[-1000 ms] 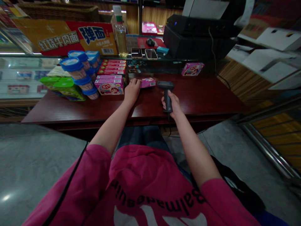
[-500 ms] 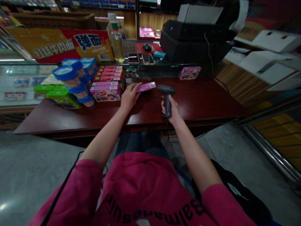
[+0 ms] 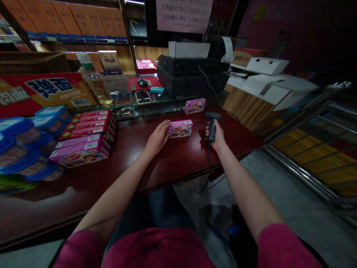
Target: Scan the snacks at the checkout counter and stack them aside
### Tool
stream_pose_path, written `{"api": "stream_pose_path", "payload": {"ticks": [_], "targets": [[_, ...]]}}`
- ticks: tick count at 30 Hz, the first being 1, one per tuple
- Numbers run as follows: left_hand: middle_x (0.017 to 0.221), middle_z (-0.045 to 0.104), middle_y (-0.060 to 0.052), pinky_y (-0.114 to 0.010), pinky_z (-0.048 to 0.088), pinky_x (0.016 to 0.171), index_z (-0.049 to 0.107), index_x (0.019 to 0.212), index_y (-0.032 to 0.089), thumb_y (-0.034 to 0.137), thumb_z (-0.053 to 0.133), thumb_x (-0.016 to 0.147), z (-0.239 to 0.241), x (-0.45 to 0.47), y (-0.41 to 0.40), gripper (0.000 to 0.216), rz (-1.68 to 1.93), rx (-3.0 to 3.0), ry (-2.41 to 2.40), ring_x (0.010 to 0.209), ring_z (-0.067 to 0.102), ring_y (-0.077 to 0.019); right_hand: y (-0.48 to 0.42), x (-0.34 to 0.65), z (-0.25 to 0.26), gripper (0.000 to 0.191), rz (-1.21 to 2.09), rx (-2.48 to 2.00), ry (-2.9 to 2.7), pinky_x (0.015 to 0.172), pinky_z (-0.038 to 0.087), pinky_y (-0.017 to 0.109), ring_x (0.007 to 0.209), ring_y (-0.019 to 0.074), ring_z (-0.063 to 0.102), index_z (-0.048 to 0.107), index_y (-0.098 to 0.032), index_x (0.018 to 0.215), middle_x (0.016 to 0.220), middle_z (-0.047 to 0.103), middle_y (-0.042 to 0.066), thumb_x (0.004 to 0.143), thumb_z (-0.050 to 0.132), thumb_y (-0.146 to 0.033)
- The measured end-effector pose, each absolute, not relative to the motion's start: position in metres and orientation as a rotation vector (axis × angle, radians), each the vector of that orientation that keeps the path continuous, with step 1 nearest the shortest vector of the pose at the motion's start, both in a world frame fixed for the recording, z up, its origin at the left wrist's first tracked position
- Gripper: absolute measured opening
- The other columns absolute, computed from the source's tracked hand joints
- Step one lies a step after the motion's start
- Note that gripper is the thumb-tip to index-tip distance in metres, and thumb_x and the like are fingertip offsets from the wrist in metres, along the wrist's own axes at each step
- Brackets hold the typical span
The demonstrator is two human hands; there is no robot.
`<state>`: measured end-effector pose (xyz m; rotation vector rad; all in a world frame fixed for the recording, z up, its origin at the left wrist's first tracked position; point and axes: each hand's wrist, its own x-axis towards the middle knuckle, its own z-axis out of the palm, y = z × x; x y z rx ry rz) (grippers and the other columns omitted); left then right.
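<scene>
My left hand (image 3: 158, 138) grips the left end of a small pink box (image 3: 180, 129), which sits upright on the dark red wooden counter (image 3: 156, 167). My right hand (image 3: 218, 134) is wrapped round the handle of a black barcode scanner (image 3: 212, 124), its cable hanging over the counter's front edge. The scanner is apart from the box, to its right. Behind them stands a second pink box (image 3: 195, 106). On the left are stacked pink boxes (image 3: 83, 150) and, behind these, red boxes (image 3: 89, 124).
Blue-lidded tubs (image 3: 30, 145) are stacked at the left, blurred. A bottle (image 3: 99, 87), a phone (image 3: 143, 97) and a mouse (image 3: 142, 82) are on the glass top behind. A black printer and cash drawer (image 3: 189, 80) stand at the back. A metal rail (image 3: 295, 169) runs along the right.
The view has swung to the right. My left hand has carried the pink box rightward, and its printed front now faces me. The scanner stays in my right hand, farther to the right.
</scene>
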<state>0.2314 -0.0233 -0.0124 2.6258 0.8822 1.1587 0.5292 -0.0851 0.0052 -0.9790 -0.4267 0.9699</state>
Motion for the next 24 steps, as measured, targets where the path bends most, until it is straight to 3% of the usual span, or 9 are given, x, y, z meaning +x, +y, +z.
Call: {"api": "stream_pose_path", "payload": {"ticks": [9, 16, 24], "targets": [[0.16, 0.059, -0.015, -0.048, 0.054, 0.119, 0.059, 0.151, 0.019, 0.015, 0.058, 0.103, -0.01, 0.367, 0.034, 0.048, 1.177, 2.787, 0.949, 0.155, 0.05, -0.0293, -0.075, 0.568, -0.004, 0.046, 0.877, -0.923, -0.404, 0.037, 0.042, 0.017, 0.044, 0.0076, 0.054, 0.066, -0.021, 0.093, 0.064, 0.065, -0.003, 0.082, 0.085, -0.061], [0.162, 0.057, -0.011, -0.053, 0.047, 0.123, 0.057, 0.154, 0.021, 0.014, 0.049, 0.105, -0.009, 0.412, 0.082, 0.05, 1.166, 2.79, 1.066, 0.158, 0.047, -0.0301, -0.075, 0.566, -0.007, 0.048, 0.93, -0.932, -0.403, 0.036, 0.041, 0.019, 0.045, 0.0078, 0.054, 0.065, -0.021, 0.092, 0.067, 0.066, -0.003, 0.078, 0.087, -0.061], [0.164, 0.054, -0.008, -0.055, 0.04, 0.128, 0.057, 0.155, 0.024, 0.016, 0.048, 0.106, -0.01, 0.417, 0.102, 0.05, 1.151, 2.743, 1.134, 0.16, 0.042, -0.0299, -0.075, 0.563, -0.008, 0.043, 0.971, -0.96, -0.473, 0.036, 0.04, 0.019, 0.047, 0.0085, 0.057, 0.063, -0.022, 0.096, 0.07, 0.067, -0.003, 0.084, 0.083, -0.058]]}}
